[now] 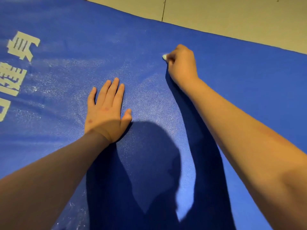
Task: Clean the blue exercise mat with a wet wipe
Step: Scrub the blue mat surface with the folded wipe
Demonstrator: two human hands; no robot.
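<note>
The blue exercise mat [232, 67] fills most of the head view, with pale printed characters along its left side. My right hand [181, 63] is curled round a small white wet wipe [164, 57], pressing it on the mat near the far edge; only a tip of the wipe shows past the fingers. My left hand [107, 110] lies flat on the mat with fingers straight and spread, nearer to me and left of the right hand. A damp, speckled sheen covers the mat around and left of both hands.
Beige tiled floor [232, 17] lies beyond the mat's far edge at the top right. The shadow of my head and arms falls across the near part of the mat.
</note>
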